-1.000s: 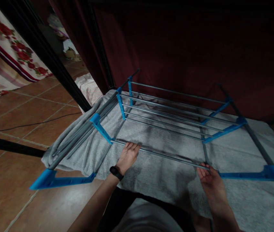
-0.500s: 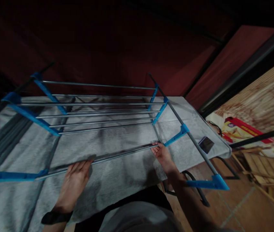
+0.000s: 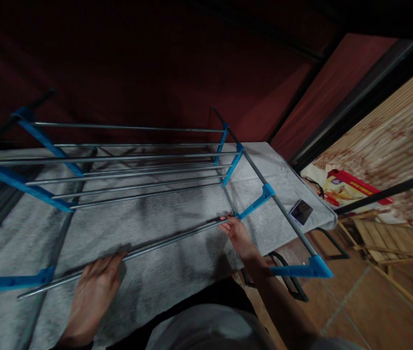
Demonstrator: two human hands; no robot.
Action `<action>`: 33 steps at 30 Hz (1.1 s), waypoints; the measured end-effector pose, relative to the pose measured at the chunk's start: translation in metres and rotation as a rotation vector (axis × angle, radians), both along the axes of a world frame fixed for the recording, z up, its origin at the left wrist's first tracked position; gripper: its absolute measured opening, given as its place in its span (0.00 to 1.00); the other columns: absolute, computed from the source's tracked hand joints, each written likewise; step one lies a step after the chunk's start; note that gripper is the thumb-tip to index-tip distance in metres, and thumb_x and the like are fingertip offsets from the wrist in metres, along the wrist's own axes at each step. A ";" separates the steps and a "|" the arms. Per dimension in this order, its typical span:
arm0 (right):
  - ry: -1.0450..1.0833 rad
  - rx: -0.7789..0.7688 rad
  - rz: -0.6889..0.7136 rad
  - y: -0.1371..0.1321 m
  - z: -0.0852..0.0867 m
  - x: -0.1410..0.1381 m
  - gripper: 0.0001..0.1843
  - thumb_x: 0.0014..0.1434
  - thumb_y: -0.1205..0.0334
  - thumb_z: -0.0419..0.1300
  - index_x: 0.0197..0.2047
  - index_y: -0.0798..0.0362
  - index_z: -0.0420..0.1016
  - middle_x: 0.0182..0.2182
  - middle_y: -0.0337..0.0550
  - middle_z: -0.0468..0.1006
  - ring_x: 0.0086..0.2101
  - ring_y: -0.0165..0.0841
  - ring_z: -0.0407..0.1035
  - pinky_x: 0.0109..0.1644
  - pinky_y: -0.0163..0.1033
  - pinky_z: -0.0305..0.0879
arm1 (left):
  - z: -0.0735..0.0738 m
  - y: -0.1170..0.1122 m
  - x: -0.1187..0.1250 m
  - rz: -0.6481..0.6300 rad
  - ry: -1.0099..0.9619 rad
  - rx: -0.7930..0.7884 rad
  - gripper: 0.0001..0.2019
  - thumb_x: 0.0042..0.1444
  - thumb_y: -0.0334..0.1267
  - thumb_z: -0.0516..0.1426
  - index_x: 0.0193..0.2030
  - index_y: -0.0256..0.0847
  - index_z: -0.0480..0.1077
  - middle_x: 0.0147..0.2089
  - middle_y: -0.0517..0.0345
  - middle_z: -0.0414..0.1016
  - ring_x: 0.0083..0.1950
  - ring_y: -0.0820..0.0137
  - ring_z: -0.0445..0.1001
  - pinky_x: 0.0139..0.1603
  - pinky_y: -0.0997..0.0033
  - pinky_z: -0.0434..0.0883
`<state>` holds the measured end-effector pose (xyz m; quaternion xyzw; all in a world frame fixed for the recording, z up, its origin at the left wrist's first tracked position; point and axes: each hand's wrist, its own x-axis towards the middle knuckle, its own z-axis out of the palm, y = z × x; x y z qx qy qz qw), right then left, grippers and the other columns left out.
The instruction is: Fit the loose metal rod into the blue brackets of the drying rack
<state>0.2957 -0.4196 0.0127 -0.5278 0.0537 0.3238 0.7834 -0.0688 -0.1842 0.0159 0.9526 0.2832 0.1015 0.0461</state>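
A rack of grey metal rods [image 3: 137,165] joined by blue plastic brackets [image 3: 253,204] lies on a grey towel [image 3: 177,253]. My left hand [image 3: 92,296] rests with its fingers curled over the nearest rod [image 3: 163,243] near its left end. At the right end of that same rod, beside a blue bracket, my right hand [image 3: 237,233] pinches it. The rod's left end hangs free, just off the blue bracket at the lower left [image 3: 9,282].
A dark phone [image 3: 301,212] lies on the towel's right corner. A dark red curtain [image 3: 155,73] hangs behind the rack. To the right are a tiled floor, wooden slats [image 3: 392,238], a red printed packet [image 3: 348,187] and black bars.
The view swung right, then steadied. The near rod's left end has dropped out of the left blue bracket and now slants lower. Both hands stay on the rod.
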 end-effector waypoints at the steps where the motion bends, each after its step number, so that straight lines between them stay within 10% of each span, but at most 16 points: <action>1: 0.002 0.004 -0.003 -0.001 0.002 0.000 0.12 0.49 0.57 0.70 0.37 0.48 0.76 0.34 0.39 0.84 0.40 0.37 0.79 0.49 0.43 0.76 | -0.001 0.000 0.001 0.002 -0.012 0.007 0.26 0.61 0.32 0.45 0.60 0.36 0.75 0.53 0.43 0.82 0.54 0.53 0.79 0.57 0.54 0.71; 33: 0.065 0.042 -0.094 -0.004 0.038 -0.003 0.04 0.56 0.62 0.67 0.36 0.48 0.77 0.31 0.38 0.83 0.37 0.34 0.79 0.46 0.40 0.77 | 0.008 -0.010 0.013 0.024 -0.131 0.059 0.22 0.66 0.37 0.44 0.56 0.40 0.77 0.46 0.49 0.84 0.48 0.57 0.80 0.53 0.56 0.70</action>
